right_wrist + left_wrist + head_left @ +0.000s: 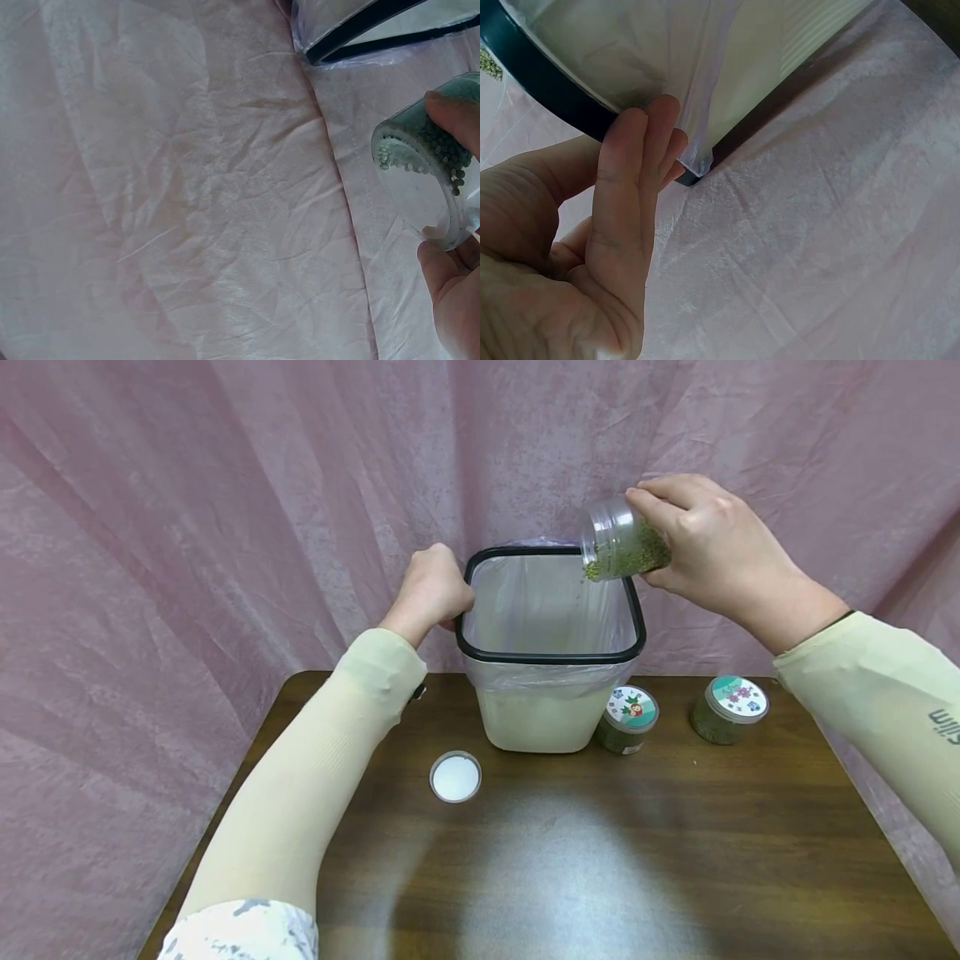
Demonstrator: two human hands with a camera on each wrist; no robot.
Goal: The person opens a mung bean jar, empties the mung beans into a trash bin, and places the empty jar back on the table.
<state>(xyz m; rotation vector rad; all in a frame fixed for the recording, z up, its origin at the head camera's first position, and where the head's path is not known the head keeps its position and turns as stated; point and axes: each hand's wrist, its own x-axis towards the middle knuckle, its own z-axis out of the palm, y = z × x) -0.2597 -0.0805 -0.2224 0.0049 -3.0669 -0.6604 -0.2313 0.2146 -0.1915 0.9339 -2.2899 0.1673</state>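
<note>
Standing on the brown table (570, 893), the white bin (536, 718), lined with film, carries a black rim (551, 657). Directions take the bin as dial centre, head view. Right hand (708, 547), 2 o'clock: clamped on the clear jar (628, 535). Left hand (433, 583), 10 o'clock: clamped on the rim. The clear jar, 1 o'clock: tipped sideways, mouth facing 9 o'clock, green granules (643, 558) inside. 2 lidded jars (628, 727), 4 o'clock: upright on the table. 1 round lid (455, 777), 7 o'clock.
</note>
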